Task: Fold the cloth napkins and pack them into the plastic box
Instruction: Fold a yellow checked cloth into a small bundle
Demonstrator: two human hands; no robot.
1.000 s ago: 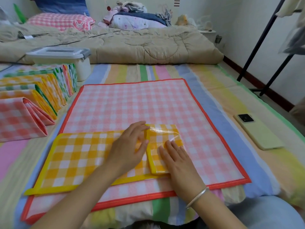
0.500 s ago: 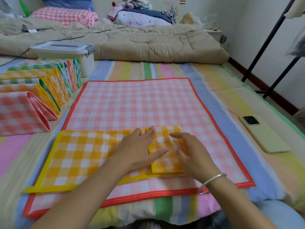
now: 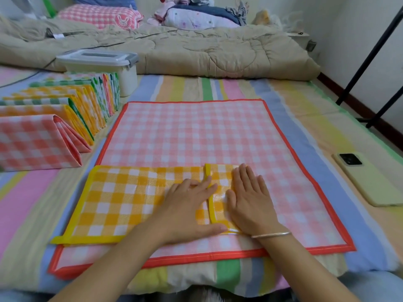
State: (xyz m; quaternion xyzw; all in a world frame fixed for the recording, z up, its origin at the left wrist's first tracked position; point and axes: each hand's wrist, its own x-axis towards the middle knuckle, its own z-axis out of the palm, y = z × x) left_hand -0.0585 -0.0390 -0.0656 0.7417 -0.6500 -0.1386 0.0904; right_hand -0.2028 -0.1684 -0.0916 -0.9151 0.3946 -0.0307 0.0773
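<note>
Flattened since a moment ago, the right hand [image 3: 250, 203] presses the folded end of the yellow napkin [image 3: 122, 199], left hand [image 3: 187, 210] beside it; both grips open flat, holding nothing. It lies on a pink napkin [image 3: 196, 131].

The right hand [image 3: 250, 199], arched a moment ago, now lies flat, its fingers over the folded flap of the yellow napkin [image 3: 130, 199].
</note>
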